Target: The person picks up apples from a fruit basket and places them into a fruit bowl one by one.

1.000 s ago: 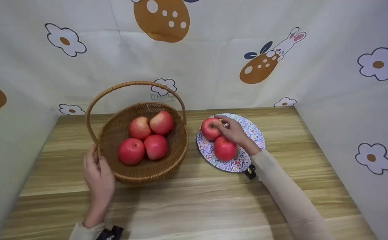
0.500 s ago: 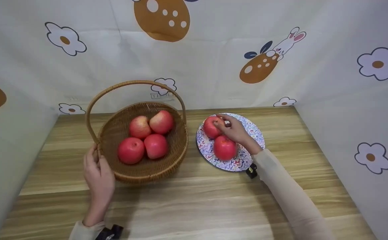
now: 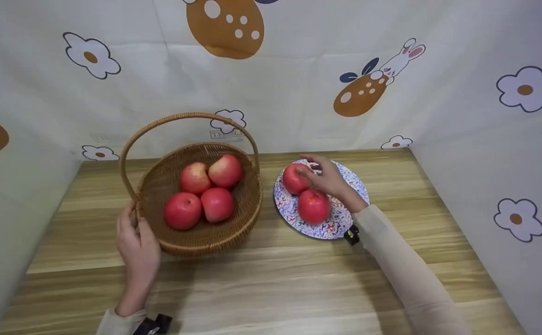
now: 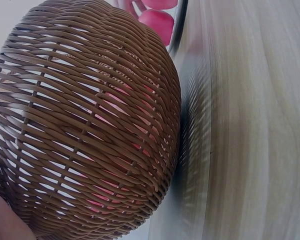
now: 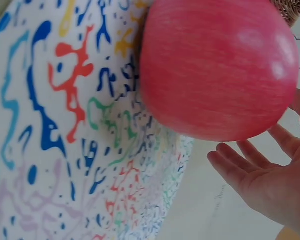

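My left hand (image 3: 139, 246) grips the rim of a brown wicker basket (image 3: 208, 244) at the foot of its arched handle. Several red apples sit inside; one of them, a red apple (image 3: 183, 211), lies nearest that hand. On a colour-splashed plate (image 3: 345, 177) two more apples lie side by side. Over the back apple (image 3: 295, 178), my right hand (image 3: 329, 179) has its thumb at the apple's top and its fingers loosely spread beyond it. In the right wrist view the front apple (image 5: 217, 70) hides part of the scene, and the fingers (image 5: 230, 167) show extended behind it.
The wood-grain table (image 3: 271, 293) carries both basket and plate. White printed cloth (image 3: 289, 93) walls it in at the back and both sides. A black wrist strap (image 3: 352, 235) on the right arm hangs over the plate's edge.
The right hand's fingers have loosened and lifted away from the back apple, which has shifted slightly on the plate. My left hand and the basket stay put.
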Demonstrator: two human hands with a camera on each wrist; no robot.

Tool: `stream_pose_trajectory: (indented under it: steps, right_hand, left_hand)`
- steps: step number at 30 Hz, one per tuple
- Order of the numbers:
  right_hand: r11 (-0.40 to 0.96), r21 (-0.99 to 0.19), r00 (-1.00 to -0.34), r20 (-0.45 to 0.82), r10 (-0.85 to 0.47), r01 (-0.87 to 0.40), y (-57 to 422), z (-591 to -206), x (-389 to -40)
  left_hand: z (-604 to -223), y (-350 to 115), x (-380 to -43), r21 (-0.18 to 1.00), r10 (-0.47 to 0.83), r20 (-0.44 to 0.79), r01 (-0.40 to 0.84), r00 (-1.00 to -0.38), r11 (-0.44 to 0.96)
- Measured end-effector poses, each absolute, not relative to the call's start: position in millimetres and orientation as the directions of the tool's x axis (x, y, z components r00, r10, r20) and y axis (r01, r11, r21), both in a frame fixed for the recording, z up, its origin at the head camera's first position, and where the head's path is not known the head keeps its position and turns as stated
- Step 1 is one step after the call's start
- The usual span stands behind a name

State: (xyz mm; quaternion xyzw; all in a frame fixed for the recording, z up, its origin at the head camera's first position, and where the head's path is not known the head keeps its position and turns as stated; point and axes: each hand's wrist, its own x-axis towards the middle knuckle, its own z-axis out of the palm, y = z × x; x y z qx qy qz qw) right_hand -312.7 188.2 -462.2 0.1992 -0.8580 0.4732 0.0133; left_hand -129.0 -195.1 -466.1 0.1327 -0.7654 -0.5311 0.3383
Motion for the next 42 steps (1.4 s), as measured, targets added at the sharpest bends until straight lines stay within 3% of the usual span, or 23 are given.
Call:
stream_pose_trajectory:
  steps: [17,42]
  right_hand:
    - [0.467,-0.752,-0.877,0.320,-0.360,-0.466,177.3,-432.5,-301.2]
    - [0.464,-0.725,-0.841,0.304,-0.447,-0.509,139.6,-403.1,-266.9]
  left_hand:
    - [-466.8,-195.7,-130.7,0.899,-0.564,0.388,0.166,-0.729,0.405]
    - [-466.0,-194.9,-128.3,0.903,-0.568,0.375,0.148,-0.733,0.404]
